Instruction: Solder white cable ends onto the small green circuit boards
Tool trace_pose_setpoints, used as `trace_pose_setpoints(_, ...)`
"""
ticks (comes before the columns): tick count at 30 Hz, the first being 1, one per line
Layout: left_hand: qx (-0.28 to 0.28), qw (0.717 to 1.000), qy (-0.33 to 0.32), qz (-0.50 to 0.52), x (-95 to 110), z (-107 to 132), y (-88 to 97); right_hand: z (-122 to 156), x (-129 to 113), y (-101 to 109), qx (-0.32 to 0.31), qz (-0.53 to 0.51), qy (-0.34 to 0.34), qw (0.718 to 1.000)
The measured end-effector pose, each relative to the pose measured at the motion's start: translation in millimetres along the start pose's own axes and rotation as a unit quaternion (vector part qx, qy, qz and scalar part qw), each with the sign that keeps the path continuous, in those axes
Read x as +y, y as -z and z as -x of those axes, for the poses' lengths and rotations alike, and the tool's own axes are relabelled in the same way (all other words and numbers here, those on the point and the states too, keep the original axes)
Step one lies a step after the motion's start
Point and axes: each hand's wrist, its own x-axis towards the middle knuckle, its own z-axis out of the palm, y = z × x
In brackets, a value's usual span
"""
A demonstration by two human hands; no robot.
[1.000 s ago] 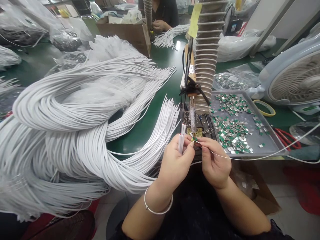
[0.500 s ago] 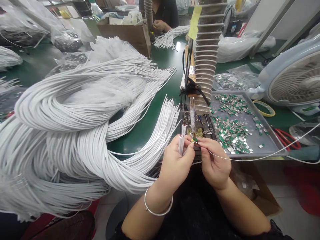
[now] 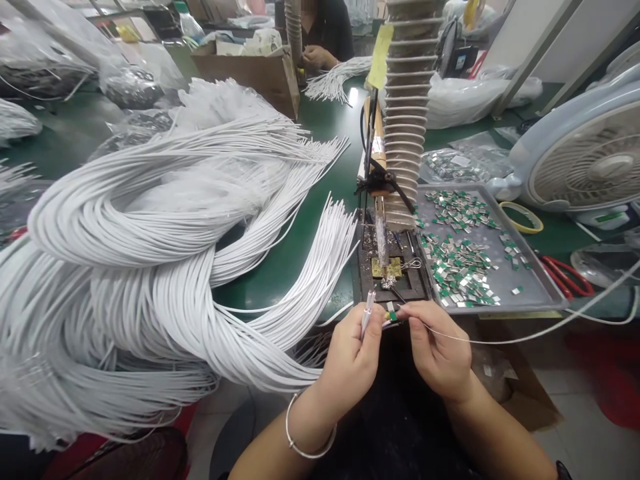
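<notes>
White sheathed cable end, forked into two short prongs, is the first item we record from the head view: it stands tilted up, pinched in the left hand just in front of a black soldering jig. We judge it light, springy and smooth, best taken a little below the fork. The right hand pinches a thin white wire, and the two hands stand close together, fingertips almost meeting at a small green-and-silver tab; which hand holds the tab we cannot tell. We judge the tab delicate and liable to slip, so suited to a fingertip hold only. On the green workbench we list a great looped heap of white cables, a grey metal tray strewn with more green-and-silver tabs, red-handled scissors, a pale desk fan and a ribbed column. Further off, a seated co-worker's hand works beside a cardboard box.
</notes>
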Motion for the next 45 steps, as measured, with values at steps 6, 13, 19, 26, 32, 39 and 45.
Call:
trace_pose_setpoints(6,-0.005,0.998,-0.060,-0.015,-5,-1,2.3,-8,16,19,0.010,0.130,-0.020,0.991)
trace_pose_setpoints(13,-0.044,0.993,-0.002,0.114,-12,-2,2.2,-30,53,41,-0.050,0.299,-0.109,0.947)
trace_pose_setpoints(19,-0.041,0.967,0.029,0.248,-10,-2,0.9,-31,59,38,-0.093,0.313,-0.110,0.939)
trace_pose_setpoints(26,-0.031,0.970,0.045,0.237,-6,-5,1.1,-29,59,38,-0.095,0.343,-0.105,0.928)
trace_pose_setpoints(32,-0.010,0.956,0.086,0.279,-9,-6,-2.0,-31,57,38,-0.068,0.297,-0.145,0.941)
trace_pose_setpoints(39,0.014,0.958,0.106,0.267,-10,-8,-2.5,-30,45,39,0.004,0.251,-0.116,0.961)
trace_pose_setpoints(45,0.005,0.960,0.100,0.262,-8,-10,-4.3,-26,22,30,-0.007,0.159,-0.059,0.985)
